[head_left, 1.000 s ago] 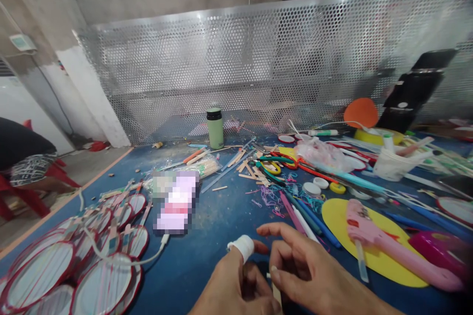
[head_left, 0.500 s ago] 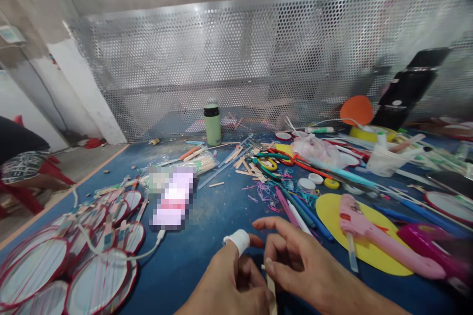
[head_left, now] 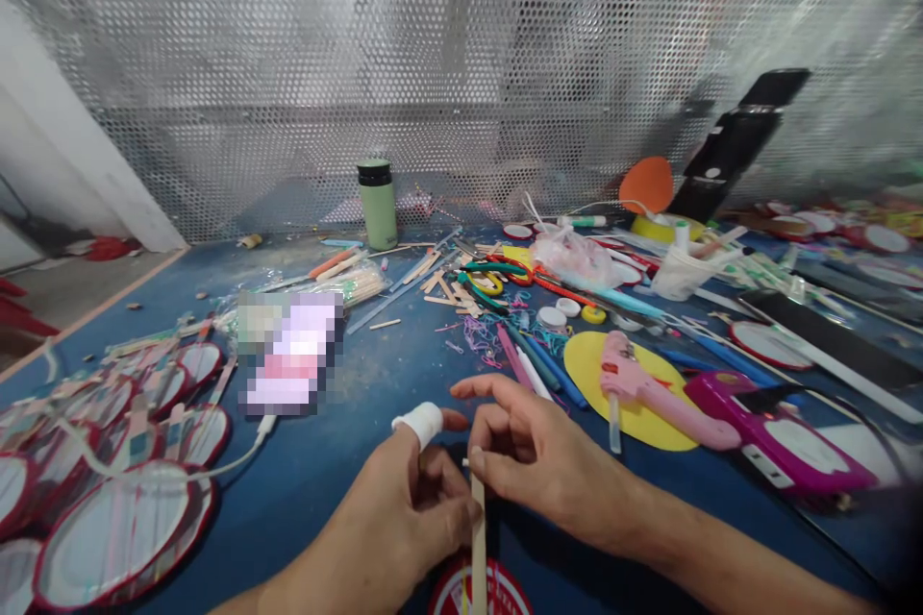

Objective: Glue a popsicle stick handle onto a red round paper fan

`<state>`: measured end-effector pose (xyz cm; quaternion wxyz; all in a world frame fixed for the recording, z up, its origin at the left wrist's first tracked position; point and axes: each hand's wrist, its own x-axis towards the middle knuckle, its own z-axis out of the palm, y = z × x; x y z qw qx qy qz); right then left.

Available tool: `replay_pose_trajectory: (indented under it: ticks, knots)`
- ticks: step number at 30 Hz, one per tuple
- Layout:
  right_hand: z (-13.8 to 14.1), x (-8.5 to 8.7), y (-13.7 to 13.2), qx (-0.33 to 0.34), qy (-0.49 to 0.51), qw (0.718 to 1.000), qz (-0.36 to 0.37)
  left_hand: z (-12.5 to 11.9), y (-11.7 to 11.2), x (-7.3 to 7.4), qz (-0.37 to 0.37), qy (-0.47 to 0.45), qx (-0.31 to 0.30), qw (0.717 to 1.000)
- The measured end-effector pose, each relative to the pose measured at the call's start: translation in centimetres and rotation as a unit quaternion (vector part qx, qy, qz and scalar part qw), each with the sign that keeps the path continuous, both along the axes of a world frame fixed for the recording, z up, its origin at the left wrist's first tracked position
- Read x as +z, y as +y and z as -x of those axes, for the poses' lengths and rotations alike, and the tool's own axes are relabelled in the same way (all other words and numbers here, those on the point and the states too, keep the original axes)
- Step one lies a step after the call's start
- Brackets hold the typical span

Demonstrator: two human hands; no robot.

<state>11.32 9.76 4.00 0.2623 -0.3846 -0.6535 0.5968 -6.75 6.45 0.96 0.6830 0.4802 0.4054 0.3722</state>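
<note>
My left hand (head_left: 411,500) and my right hand (head_left: 537,461) meet low in the middle, both pinching a thin wooden stick (head_left: 478,548) that stands upright between them. White tape wraps my left forefinger (head_left: 416,423). The stick's lower end runs down over a red-rimmed round disc (head_left: 482,596) at the bottom edge. My right forefinger is stretched out; the other fingers curl round the stick's top.
Several red-rimmed discs (head_left: 115,538) lie at the left on the blue table (head_left: 346,461). A pink glue gun (head_left: 649,394) rests on a yellow disc (head_left: 635,404). A magenta glue gun (head_left: 779,432), a green flask (head_left: 379,202), scissors (head_left: 497,274), sticks and a perforated metal screen (head_left: 461,58) lie beyond.
The view has tipped down and right, so the stick and the disc under it now show. Both hands have stayed together on the stick.
</note>
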Motion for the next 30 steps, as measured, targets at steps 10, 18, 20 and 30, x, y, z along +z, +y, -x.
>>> replay_pose_trajectory:
  ticks: [10,18,20,30]
  knots:
    - [-0.06,-0.07,-0.04,0.002,0.001,1.0,0.0,0.04,-0.02,-0.38,0.002,-0.012,-0.001,1.0]
    - [-0.04,-0.17,-0.14,0.0,0.003,1.0,-0.002,0.04,0.21,-0.3,0.003,0.007,-0.003,1.0]
    - [-0.07,-0.23,-0.11,-0.001,0.003,1.0,-0.002,0.07,0.11,-0.39,0.0,0.003,-0.003,1.0]
    - [0.04,0.03,-0.07,-0.002,0.003,1.0,-0.001,0.02,-0.04,-0.23,-0.002,-0.005,0.001,1.0]
